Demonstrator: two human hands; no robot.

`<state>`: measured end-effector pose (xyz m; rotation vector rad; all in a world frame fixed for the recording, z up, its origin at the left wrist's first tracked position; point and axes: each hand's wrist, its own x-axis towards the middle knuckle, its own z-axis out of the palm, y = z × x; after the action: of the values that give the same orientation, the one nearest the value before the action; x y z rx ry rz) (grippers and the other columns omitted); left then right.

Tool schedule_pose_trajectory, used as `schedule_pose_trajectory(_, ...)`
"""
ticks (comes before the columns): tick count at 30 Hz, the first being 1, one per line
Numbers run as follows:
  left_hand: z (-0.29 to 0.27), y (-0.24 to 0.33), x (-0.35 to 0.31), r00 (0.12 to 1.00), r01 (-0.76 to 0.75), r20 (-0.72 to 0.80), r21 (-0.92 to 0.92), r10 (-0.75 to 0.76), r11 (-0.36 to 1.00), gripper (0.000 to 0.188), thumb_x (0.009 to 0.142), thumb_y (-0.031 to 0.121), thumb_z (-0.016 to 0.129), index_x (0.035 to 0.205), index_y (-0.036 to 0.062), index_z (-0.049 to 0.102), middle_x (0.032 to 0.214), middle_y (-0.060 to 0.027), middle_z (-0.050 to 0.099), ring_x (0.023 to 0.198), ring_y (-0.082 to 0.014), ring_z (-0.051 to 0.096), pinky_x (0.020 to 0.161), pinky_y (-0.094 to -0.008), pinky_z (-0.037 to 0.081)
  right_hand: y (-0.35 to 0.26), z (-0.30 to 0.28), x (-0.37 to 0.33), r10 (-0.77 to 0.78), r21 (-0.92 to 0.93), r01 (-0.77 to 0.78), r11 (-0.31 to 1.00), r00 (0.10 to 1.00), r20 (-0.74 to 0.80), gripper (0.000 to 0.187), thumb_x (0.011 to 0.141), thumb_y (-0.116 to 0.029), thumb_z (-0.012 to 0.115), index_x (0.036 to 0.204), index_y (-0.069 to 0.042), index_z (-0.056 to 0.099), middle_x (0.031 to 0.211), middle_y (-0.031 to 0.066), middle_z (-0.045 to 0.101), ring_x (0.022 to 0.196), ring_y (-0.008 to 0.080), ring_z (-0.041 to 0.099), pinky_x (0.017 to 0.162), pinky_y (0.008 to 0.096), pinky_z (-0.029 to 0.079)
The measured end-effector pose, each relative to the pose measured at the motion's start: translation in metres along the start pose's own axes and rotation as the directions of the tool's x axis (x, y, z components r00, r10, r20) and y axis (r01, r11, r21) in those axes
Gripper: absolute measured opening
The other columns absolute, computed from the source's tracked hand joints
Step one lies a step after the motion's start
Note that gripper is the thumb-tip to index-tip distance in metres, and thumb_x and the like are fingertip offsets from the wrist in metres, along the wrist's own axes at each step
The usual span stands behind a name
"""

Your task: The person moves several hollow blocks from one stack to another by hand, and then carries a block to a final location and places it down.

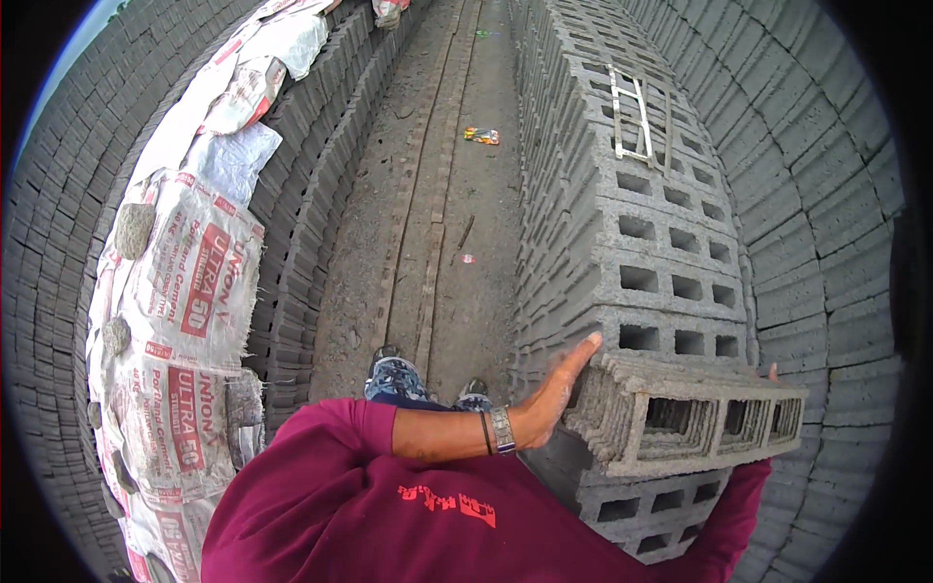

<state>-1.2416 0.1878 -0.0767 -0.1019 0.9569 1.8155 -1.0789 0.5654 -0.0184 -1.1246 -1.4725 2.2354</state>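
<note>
My left hand (550, 396) presses its palm and stretched fingers against the near left end of a grey hollow concrete block (714, 464). This block sits on the block row at my right, its three rectangular openings facing up toward me. Only a fingertip of my right hand (774, 371) shows at the block's far right edge; the rest is hidden behind the block. My right arm, in a maroon sleeve, reaches round its near right side. Between the two hands the block is clasped. Several rough layered edges show along its top and left side.
Rows of stacked hollow blocks (637, 228) run ahead on the right, with a pale ladder-like frame (632, 112) on top. Printed sacks (199, 267) weighted with stones (134, 231) cover the left stack. A dirt aisle (374, 214) with scattered litter (481, 136) lies between.
</note>
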Motion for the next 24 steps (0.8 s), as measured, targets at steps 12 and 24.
schedule_pose_trajectory(12, -0.020, -0.010, 0.020, 0.983, 0.059, -0.165, -0.124, -0.080, 0.990, 0.100, 0.084, 0.069, 0.049, 0.147, -0.0027, 0.023, 0.150, -0.0211, 0.027, 0.140, -0.0308, 0.027, 0.113, -0.0423, 0.025, 0.040, 0.091, -0.026, -0.135, -0.098, 0.120, 0.988, 0.978, -0.159, 0.052, 0.092, -0.050, 0.059, 0.108, -0.001, 0.065, 0.093, 0.0106, 0.070, 0.075, 0.0193, 0.069, 0.069, 0.0335, 0.059)
schedule_pose_trajectory(24, -0.172, 0.144, -0.025, 0.980, 0.196, 0.011, -0.207, -0.198, 0.958, 0.063, 0.087, 0.060, 0.053, 0.116, 0.0044, 0.055, 0.115, -0.0110, 0.056, 0.106, -0.0215, 0.054, 0.091, -0.0395, 0.045, 0.132, 0.242, -0.017, -0.176, -0.059, 0.166, 0.984, 0.955, -0.241, 0.045, 0.091, -0.045, 0.061, 0.107, -0.002, 0.064, 0.093, 0.0099, 0.069, 0.076, 0.0189, 0.067, 0.070, 0.0333, 0.058)
